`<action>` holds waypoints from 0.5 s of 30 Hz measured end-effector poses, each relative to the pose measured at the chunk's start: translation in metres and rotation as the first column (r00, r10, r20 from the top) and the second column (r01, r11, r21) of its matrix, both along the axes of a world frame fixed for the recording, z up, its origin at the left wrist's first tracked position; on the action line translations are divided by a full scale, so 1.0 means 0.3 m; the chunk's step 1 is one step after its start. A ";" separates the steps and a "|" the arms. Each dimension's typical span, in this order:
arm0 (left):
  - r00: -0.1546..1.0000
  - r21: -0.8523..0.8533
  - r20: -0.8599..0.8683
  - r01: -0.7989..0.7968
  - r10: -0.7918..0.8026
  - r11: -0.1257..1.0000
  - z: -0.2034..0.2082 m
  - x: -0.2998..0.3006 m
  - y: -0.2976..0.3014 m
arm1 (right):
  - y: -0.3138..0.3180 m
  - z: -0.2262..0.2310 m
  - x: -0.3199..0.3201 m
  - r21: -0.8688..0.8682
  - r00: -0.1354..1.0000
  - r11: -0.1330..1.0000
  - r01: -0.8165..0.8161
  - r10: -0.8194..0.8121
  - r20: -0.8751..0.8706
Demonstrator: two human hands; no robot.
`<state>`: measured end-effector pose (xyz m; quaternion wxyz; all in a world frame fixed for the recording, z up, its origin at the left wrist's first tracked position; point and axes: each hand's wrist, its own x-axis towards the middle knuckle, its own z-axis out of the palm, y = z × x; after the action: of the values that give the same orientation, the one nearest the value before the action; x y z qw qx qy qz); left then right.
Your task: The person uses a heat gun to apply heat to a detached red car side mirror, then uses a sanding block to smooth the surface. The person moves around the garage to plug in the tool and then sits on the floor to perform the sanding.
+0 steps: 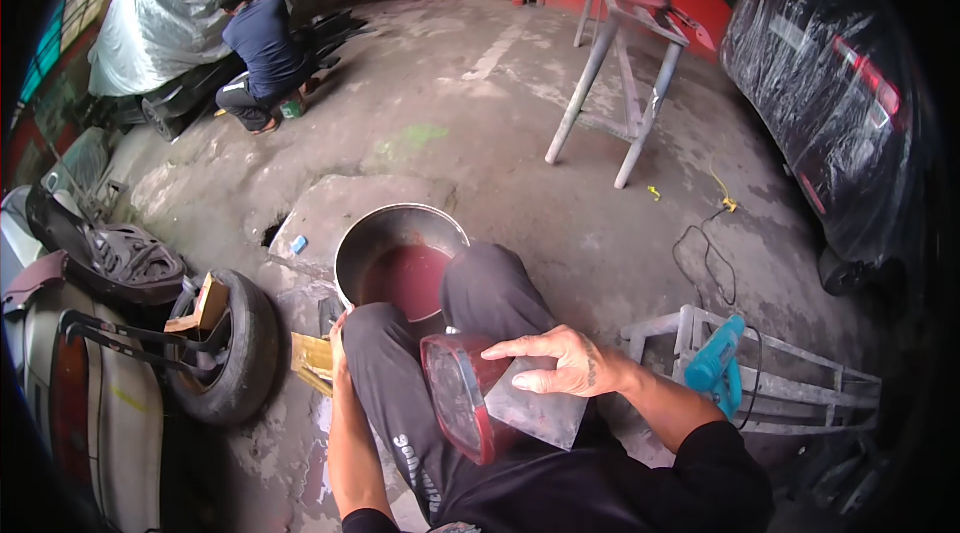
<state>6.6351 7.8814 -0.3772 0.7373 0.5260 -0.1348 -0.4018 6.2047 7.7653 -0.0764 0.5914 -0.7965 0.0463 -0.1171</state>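
Note:
A red, dark-faced part like a car tail light (462, 398) lies across my lap between my thighs. A grey flat piece (540, 411), perhaps a sheet, covers its right side. My right hand (560, 361) is over the red part and the grey piece, its index finger and thumb stretched out. I cannot tell how firmly it touches them. My left hand (339, 345) is at the outer side of my left leg, seen edge-on with fingers extended. A yellow-brown block or box (313, 361) is right beside it; no grip on it shows.
A bucket of reddish liquid (349, 263) stands before my knees. A tire (256, 358) and car parts (110, 373) lie left. To the right are a metal frame (800, 398), a teal power tool (716, 358) and its cord. Farther off, a person (265, 48) squats; a trestle (640, 83) stands.

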 end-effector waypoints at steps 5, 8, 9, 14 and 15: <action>0.998 0.008 0.030 0.055 -0.055 0.998 0.025 0.057 0.002 | -0.004 0.006 0.000 0.002 1.000 1.000 -0.003 0.003 -0.025; 0.972 0.244 0.231 -0.013 -0.046 0.970 0.140 0.041 -0.025 | -0.015 0.007 -0.010 -0.005 0.998 1.000 0.019 -0.020 -0.056; 0.976 0.251 0.212 -0.003 -0.052 0.968 0.139 0.062 -0.022 | -0.017 0.000 -0.009 -0.005 0.998 1.000 0.018 -0.018 -0.053; 0.953 0.311 0.297 -0.047 -0.051 0.949 0.164 0.064 0.013 | -0.018 0.016 -0.010 0.000 0.997 0.999 0.046 -0.046 -0.066; 0.939 0.306 0.334 -0.028 -0.080 0.952 0.204 0.027 0.028 | -0.018 0.021 -0.007 -0.028 0.997 0.998 0.053 -0.054 -0.057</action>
<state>6.6431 7.8897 -0.3159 0.6067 0.6940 -0.2040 -0.3297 6.2026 7.7598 -0.0700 0.5759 -0.8058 0.0831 -0.1105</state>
